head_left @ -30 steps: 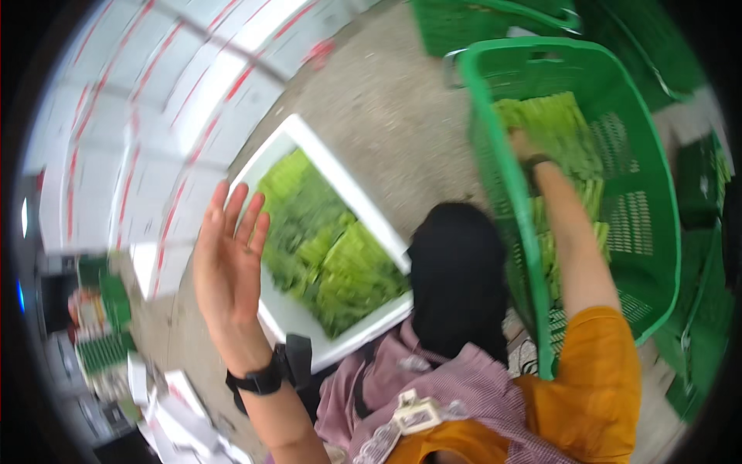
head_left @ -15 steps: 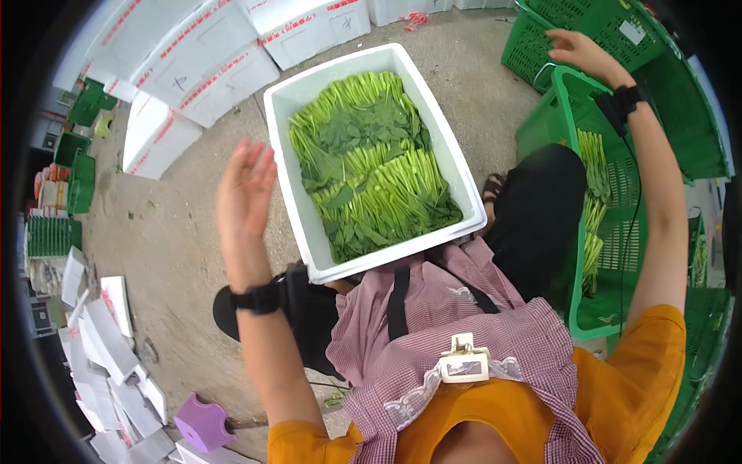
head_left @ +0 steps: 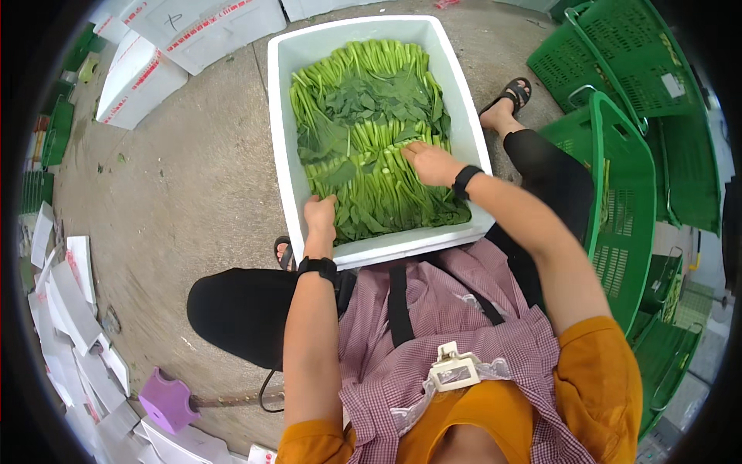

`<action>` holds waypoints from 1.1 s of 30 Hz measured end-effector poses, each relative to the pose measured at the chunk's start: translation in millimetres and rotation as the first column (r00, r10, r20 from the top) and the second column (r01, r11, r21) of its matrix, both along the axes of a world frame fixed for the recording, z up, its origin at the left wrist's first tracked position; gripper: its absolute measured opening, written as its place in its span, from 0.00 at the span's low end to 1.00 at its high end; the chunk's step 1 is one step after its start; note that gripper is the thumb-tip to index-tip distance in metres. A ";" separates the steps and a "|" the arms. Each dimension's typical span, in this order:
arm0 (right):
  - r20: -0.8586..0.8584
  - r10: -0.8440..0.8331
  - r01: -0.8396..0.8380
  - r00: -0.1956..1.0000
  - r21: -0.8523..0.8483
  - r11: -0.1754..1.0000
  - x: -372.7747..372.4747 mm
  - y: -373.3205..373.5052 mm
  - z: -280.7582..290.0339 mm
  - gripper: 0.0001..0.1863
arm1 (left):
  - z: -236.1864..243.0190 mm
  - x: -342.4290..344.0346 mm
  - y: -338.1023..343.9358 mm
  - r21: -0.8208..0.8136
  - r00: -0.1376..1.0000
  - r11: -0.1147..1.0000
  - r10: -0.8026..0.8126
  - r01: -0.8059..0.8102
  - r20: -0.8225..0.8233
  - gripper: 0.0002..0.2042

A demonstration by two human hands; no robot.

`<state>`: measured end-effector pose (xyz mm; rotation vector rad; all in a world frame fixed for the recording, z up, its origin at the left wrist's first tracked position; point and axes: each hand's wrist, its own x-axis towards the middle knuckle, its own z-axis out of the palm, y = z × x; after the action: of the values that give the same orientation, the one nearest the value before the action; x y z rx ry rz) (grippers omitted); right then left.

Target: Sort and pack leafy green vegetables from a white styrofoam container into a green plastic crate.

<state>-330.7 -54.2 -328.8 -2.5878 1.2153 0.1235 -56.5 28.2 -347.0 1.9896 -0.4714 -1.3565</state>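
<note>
The white foam box (head_left: 283, 116) serves as the reference for all positions. The leafy greens (head_left: 379, 182) lie inside it in two rows. In the far row, the cut stems face the box's far wall; in the near row, the stems face the box's middle and the leaves face its near wall.

The right hand (head_left: 434, 164) is inside the box, right of its centre, with fingers bent down onto the stem ends of the near row. The left hand (head_left: 320, 216) is at the box's near left corner, its fingers partly curled beside the leaves. Whether either hand grips any greens cannot be determined; the fingertips are partly hidden.

The step in hand appears to be settling the near row inside the box. The next move seems to call for light, even pressure from both sides, with the stems kept parallel and the leaves below the rim.

A green basket (head_left: 640, 178) stands to the right of the box. A white carton (head_left: 143, 81) is on the floor (head_left: 197, 170) to its left, and a purple stool (head_left: 166, 402) is to its near left.
</note>
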 end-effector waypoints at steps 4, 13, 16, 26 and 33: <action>0.288 -0.182 0.183 0.940 0.022 0.983 7.9 15.1 -22.7 0.38 | -11.1 12.2 -3.7 0.047 0.981 0.991 -0.131 0.125 0.146 0.28; 0.323 0.049 -0.039 0.945 -0.038 0.999 67.1 -17.4 -10.8 0.49 | -39.7 -19.4 -14.9 0.241 0.778 0.881 -0.473 0.408 0.412 0.47; 0.122 -0.126 0.093 0.985 0.243 0.966 107.5 -22.1 -10.0 0.45 | -45.8 -7.6 -10.4 0.215 0.826 0.907 -0.420 0.363 0.375 0.50; -0.082 -0.297 0.308 0.951 0.232 0.923 139.3 -23.7 -17.3 0.44 | -56.5 -6.2 -13.9 0.014 0.924 0.974 -0.221 0.228 0.313 0.43; -0.034 -0.429 0.429 0.902 0.168 0.888 166.4 -20.9 -18.8 0.37 | -65.7 8.1 -5.9 -0.038 0.889 0.958 -0.248 0.283 0.384 0.40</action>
<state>-164.3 -75.1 -347.6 -2.1131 1.6636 0.1247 -48.4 22.3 -412.8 2.1713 -1.0001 -1.0768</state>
